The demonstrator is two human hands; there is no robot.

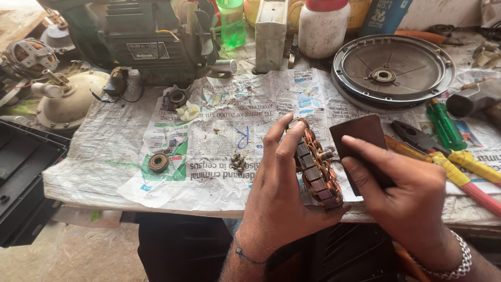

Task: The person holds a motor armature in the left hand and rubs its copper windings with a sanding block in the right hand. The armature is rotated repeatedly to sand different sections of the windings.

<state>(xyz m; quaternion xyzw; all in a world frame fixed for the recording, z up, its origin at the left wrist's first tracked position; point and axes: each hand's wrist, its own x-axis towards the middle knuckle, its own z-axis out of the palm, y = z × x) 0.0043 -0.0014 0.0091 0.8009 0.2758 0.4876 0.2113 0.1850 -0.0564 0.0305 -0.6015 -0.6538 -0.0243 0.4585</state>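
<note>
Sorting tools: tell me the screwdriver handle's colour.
Green, seen in the head view: screwdriver right of the right hand.

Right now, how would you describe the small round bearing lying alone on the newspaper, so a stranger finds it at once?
Start from the newspaper spread over the workbench and go to its near left corner. There a small dark ring, the bearing, lies flat on a green printed patch. Unlike the heap of screws to its right, it is one round piece with a hole.
</note>
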